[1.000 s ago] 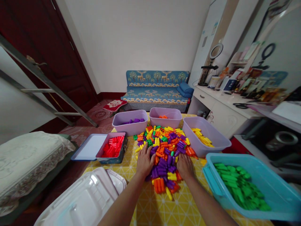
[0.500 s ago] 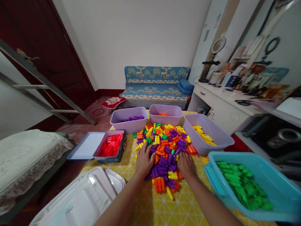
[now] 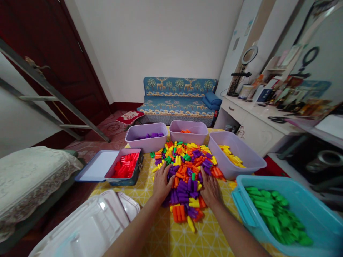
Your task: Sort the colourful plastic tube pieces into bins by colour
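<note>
A mixed pile of plastic building pieces (image 3: 184, 171) in purple, orange, yellow and green lies mid-table. My left hand (image 3: 162, 181) rests against the pile's left side, fingers spread, with purple and orange pieces beside the thumb. On the opposite side, my right hand (image 3: 210, 186) lies with its fingers stretched forward against purple and yellow pieces. Neither hand is closed around a piece. Behind the pile stand a lilac bin (image 3: 146, 142) with purple pieces, a second lilac bin (image 3: 188, 137) with orange ones, and a third lilac bin (image 3: 237, 153) with yellow ones.
A teal bin (image 3: 245, 210) of green pieces stands at the right. On the left, an open tin box (image 3: 125, 181) holds red pieces. White plastic lids (image 3: 91, 221) are stacked at the front left. All stand on a yellow patterned tablecloth (image 3: 152, 232). Beyond is a blue sofa (image 3: 177, 101).
My right hand has moved slightly left, its fingers now more visible and straighter. My left hand stays at the pile's left side. The camera view has shifted slightly.
</note>
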`<action>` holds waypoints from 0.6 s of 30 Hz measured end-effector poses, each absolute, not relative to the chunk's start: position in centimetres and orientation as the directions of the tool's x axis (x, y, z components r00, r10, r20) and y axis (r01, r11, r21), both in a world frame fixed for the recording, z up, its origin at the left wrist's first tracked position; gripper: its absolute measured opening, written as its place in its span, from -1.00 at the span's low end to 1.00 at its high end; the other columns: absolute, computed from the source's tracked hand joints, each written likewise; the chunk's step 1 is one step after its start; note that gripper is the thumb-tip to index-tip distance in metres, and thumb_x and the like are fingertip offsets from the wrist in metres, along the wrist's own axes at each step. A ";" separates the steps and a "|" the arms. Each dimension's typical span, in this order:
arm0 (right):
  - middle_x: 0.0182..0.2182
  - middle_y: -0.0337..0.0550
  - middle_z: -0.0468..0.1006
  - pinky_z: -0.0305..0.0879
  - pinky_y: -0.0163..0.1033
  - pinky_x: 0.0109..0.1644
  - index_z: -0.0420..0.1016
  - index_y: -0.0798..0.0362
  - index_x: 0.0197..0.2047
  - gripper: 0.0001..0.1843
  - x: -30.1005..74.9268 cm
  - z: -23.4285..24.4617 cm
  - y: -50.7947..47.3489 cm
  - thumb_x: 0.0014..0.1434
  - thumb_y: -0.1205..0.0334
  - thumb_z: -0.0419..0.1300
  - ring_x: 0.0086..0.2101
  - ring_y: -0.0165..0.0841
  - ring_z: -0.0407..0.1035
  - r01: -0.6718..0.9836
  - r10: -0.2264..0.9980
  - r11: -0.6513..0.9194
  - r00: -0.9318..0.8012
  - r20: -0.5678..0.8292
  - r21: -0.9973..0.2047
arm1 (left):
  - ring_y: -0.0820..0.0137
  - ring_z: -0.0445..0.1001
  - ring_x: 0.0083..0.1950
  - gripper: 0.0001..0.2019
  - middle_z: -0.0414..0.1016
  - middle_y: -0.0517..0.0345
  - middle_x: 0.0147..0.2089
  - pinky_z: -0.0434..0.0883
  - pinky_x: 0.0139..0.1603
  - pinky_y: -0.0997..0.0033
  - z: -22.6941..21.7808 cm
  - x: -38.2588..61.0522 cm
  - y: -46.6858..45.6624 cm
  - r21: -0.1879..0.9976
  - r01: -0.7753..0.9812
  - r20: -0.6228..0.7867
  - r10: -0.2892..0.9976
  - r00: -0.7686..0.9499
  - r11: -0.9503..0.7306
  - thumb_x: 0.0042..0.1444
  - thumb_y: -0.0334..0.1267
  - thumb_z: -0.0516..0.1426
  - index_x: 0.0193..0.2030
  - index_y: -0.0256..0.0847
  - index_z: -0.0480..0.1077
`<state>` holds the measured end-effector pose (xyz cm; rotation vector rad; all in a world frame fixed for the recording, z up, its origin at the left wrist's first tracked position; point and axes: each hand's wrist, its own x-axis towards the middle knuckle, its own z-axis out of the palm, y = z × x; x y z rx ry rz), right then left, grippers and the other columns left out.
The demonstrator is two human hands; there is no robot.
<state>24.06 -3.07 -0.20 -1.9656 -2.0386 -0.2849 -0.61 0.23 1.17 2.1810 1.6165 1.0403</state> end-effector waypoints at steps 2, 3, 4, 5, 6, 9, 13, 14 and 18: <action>0.17 0.12 0.38 0.08 -0.05 0.22 -0.16 0.13 0.43 -0.29 24.0 -0.2 -3.1 0.29 0.15 -0.04 0.15 -0.17 0.23 0.997 0.942 0.044 -0.019 0.336 -0.065 | 0.20 0.17 0.36 -0.55 0.23 0.00 0.34 0.19 0.34 0.01 1.5 -0.7 0.2 0.589 0.712 0.432 0.894 0.122 -0.382 0.20 -0.30 0.04 0.24 -0.09 0.27; 0.16 0.10 0.39 0.08 -0.05 0.22 -0.15 0.11 0.43 -0.29 24.0 -0.2 -3.1 0.29 0.14 -0.04 0.14 -0.17 0.24 0.997 0.944 0.039 -0.015 0.330 -0.068 | 0.21 0.18 0.36 -0.56 0.24 0.01 0.33 0.19 0.34 0.01 1.9 -0.7 0.1 0.592 0.702 0.450 0.885 0.117 -0.394 0.19 -0.35 0.03 0.22 -0.09 0.29; 0.16 0.09 0.40 0.08 -0.04 0.22 -0.15 0.10 0.43 -0.29 24.0 -0.1 -3.1 0.29 0.14 -0.04 0.14 -0.18 0.24 0.997 0.945 0.037 -0.012 0.326 -0.070 | 0.22 0.18 0.35 -0.57 0.25 0.02 0.32 0.18 0.34 0.01 2.3 -0.7 0.2 0.592 0.695 0.470 0.875 0.114 -0.408 0.18 -0.37 0.02 0.20 -0.08 0.31; 0.16 0.08 0.40 0.07 -0.04 0.23 -0.14 0.10 0.43 -0.30 23.9 -0.1 -3.1 0.29 0.15 -0.04 0.14 -0.18 0.23 0.997 0.945 0.037 -0.012 0.326 -0.072 | 0.22 0.20 0.34 -0.60 0.28 0.03 0.30 0.19 0.34 0.01 2.9 -0.6 0.2 0.589 0.688 0.488 0.865 0.116 -0.424 0.19 -0.38 0.01 0.17 -0.08 0.34; 0.17 0.07 0.39 0.06 -0.05 0.23 -0.14 0.09 0.43 -0.31 23.9 0.0 -3.1 0.29 0.16 -0.04 0.15 -0.19 0.22 0.996 0.945 0.041 -0.015 0.327 -0.073 | 0.22 0.24 0.31 -0.63 0.32 0.04 0.27 0.21 0.32 0.01 3.5 -0.4 0.3 0.586 0.677 0.503 0.855 0.126 -0.445 0.21 -0.36 0.01 0.13 -0.07 0.37; 0.20 0.05 0.36 0.05 -0.05 0.25 -0.08 0.08 0.42 -0.32 23.9 0.0 -3.1 0.28 0.18 -0.02 0.16 -0.19 0.20 0.996 0.941 0.064 -0.038 0.336 -0.066 | 0.26 0.37 0.15 -0.72 0.47 0.03 0.10 0.32 0.20 0.10 5.0 0.5 0.9 0.602 0.610 0.510 0.836 0.202 -0.514 0.26 -0.29 -0.01 0.02 -0.09 0.44; 0.25 0.03 0.30 0.03 -0.04 0.26 -0.03 0.05 0.41 -0.32 24.1 -0.3 -2.9 0.27 0.14 0.02 0.18 -0.18 0.18 0.996 0.935 0.069 -0.047 0.353 -0.052 | 0.23 0.38 0.12 -0.71 0.50 0.04 0.04 0.34 0.19 0.10 5.4 1.7 1.4 0.586 0.594 0.446 0.831 0.331 -0.551 0.17 -0.25 0.11 0.03 -0.11 0.45; 0.26 0.03 0.29 0.04 -0.04 0.26 -0.04 0.04 0.41 -0.32 24.1 -0.4 -2.9 0.27 0.14 0.02 0.19 -0.19 0.18 0.996 0.935 0.069 -0.048 0.352 -0.048 | 0.20 0.35 0.16 -0.68 0.47 0.03 0.10 0.31 0.22 0.07 5.2 1.9 1.4 0.564 0.616 0.435 0.832 0.345 -0.550 0.12 -0.26 0.15 0.05 -0.10 0.45; 0.29 0.02 0.26 0.06 -0.05 0.25 -0.03 0.05 0.41 -0.33 24.2 -0.6 -2.8 0.28 0.14 0.00 0.21 -0.19 0.15 0.997 0.939 0.078 -0.066 0.336 -0.020 | 0.10 0.21 0.30 -0.55 0.32 0.04 0.27 0.20 0.31 -0.02 4.1 2.4 1.2 0.500 0.701 0.409 0.852 0.327 -0.509 -0.02 -0.28 0.21 0.08 -0.06 0.44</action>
